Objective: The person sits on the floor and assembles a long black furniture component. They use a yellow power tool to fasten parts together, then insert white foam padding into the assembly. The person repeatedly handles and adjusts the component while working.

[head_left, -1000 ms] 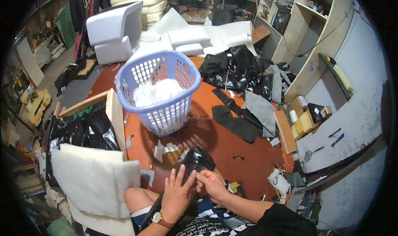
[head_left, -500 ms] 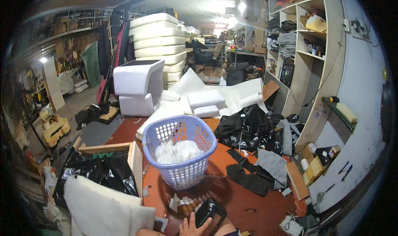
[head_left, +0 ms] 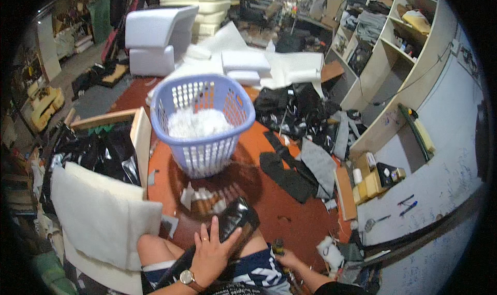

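My left hand [head_left: 212, 251], with a watch at the wrist and a ring, lies palm down with its fingers spread. It presses on a glossy black covered piece [head_left: 239, 217] lying across my lap. My right hand [head_left: 290, 258] is low beside my right thigh, its fingers closed around a small dark and yellowish object [head_left: 278, 246]. That object is blurred and partly hidden, so its kind cannot be told. In front of my knees stands a purple plastic basket [head_left: 204, 150] with white fluffy filling [head_left: 199, 123] in it.
A wooden frame [head_left: 140, 145] with black sheeting and white padding [head_left: 103, 212] stands at left. Black and grey fabric scraps [head_left: 290, 176] lie on the reddish floor at right, before a shelf unit [head_left: 373, 77]. White foam pieces [head_left: 246, 62] are behind the basket.
The view has tilted down, so the basket sits higher and my lap shows. My right hand has come into view at the lower right. My left hand still rests on the black piece.
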Action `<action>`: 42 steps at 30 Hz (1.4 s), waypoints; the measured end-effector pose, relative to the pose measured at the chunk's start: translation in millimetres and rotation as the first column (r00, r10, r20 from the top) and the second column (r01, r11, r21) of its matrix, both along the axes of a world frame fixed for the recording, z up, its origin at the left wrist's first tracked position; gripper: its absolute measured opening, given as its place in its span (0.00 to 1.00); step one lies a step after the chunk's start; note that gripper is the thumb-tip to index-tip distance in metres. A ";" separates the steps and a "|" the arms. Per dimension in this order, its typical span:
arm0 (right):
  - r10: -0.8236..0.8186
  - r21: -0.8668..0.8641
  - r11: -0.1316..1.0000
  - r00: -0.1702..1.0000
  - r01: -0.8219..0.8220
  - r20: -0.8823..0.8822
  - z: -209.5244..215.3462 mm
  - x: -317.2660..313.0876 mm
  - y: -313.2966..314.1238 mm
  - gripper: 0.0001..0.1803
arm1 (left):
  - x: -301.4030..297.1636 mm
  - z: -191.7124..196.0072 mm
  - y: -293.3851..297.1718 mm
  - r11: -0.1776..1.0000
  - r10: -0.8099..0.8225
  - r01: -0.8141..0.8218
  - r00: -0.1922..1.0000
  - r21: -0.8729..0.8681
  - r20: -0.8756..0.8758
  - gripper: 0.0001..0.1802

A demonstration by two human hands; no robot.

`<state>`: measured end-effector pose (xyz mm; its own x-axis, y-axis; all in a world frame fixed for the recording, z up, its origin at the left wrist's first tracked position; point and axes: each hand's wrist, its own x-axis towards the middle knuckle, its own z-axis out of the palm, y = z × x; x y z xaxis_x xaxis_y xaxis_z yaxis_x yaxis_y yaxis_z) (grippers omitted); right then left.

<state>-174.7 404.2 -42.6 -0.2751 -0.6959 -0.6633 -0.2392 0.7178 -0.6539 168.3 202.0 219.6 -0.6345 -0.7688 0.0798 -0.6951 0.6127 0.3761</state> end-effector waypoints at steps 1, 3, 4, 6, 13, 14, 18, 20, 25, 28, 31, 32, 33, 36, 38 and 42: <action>-0.085 0.042 0.996 0.990 0.081 0.110 29.7 -4.2 -27.7 0.28 | 1.7 3.2 1.1 1.000 0.012 -0.012 1.000 0.018 0.021 0.35; -0.078 -0.056 0.995 0.987 0.087 0.141 115.5 20.4 -54.3 0.26 | 6.3 0.0 2.9 1.000 0.023 -0.024 0.999 0.012 0.026 0.36; -0.033 -0.166 0.985 0.998 0.041 0.051 157.2 29.2 -62.4 0.26 | 5.5 1.4 2.6 1.000 0.020 -0.021 0.999 0.002 0.045 0.36; 0.011 -0.154 0.988 0.999 -0.017 -0.035 234.0 43.3 -80.9 0.26 | 5.4 4.3 4.4 1.000 0.017 -0.018 0.999 0.013 0.032 0.36; 0.138 -0.528 0.844 0.990 -0.099 0.036 302.2 89.0 -100.0 0.25 | 3.7 2.4 3.9 1.000 0.005 -0.005 0.998 -0.004 0.057 0.35; 0.145 -0.545 0.830 0.989 -0.118 0.007 303.7 93.5 -102.6 0.24 | 4.0 2.4 4.1 1.000 0.005 -0.005 0.998 -0.002 0.060 0.34; 0.183 -0.621 0.753 0.976 -0.215 -0.116 297.9 101.7 -111.3 0.22 | 3.7 -1.9 5.1 1.000 0.008 -0.007 0.999 -0.026 0.042 0.32; 0.232 -0.563 0.772 0.955 -0.295 -0.183 283.3 100.0 -114.2 0.22 | 3.2 -2.2 4.9 0.999 0.006 -0.004 0.999 -0.048 0.044 0.31; 0.351 -0.502 0.765 0.915 -0.404 -0.200 293.1 101.2 -112.4 0.24 | 5.7 -4.5 3.1 1.000 0.012 -0.011 0.999 -0.020 0.043 0.31; 0.451 -0.431 0.600 0.730 -0.674 -0.514 287.2 98.6 -110.9 0.23 | 4.8 -7.2 4.3 1.000 0.002 0.000 0.997 -0.025 0.082 0.31; 0.394 -0.460 0.662 0.797 -0.591 -0.458 281.2 99.4 -107.8 0.23 | 9.8 -6.6 3.6 1.000 -0.006 0.007 0.998 -0.017 0.064 0.33; 0.298 -0.516 0.754 0.912 -0.407 -0.283 282.2 93.8 -100.2 0.23 | 11.1 -4.9 2.8 1.000 -0.014 0.014 0.999 -0.009 0.037 0.34; 0.182 -0.534 0.821 0.979 -0.204 -0.094 282.2 87.5 -93.9 0.24 | 17.0 5.1 2.0 0.996 -0.043 0.046 0.998 0.077 -0.049 0.35; -0.074 -0.476 0.879 0.996 0.040 -0.053 279.2 55.4 -82.1 0.28 | 62.4 29.0 3.8 0.927 0.042 0.071 0.956 0.367 -0.290 0.47; -0.118 -0.367 0.928 0.985 0.064 -0.125 246.3 8.3 -73.7 0.30 | 115.4 16.0 16.8 0.853 0.202 0.002 0.921 0.522 -0.334 0.54; -0.165 -0.216 0.967 0.978 0.134 -0.131 132.5 -46.4 -36.9 0.38 | 215.0 -8.5 56.9 0.549 0.418 0.089 0.831 0.831 -0.366 0.56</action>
<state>-221.1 367.3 89.9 -0.4701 -0.7562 -0.4552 -0.2441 0.6070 -0.7563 383.3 258.9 211.2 -0.5523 -0.7453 -0.3734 -0.3169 -0.2265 0.9210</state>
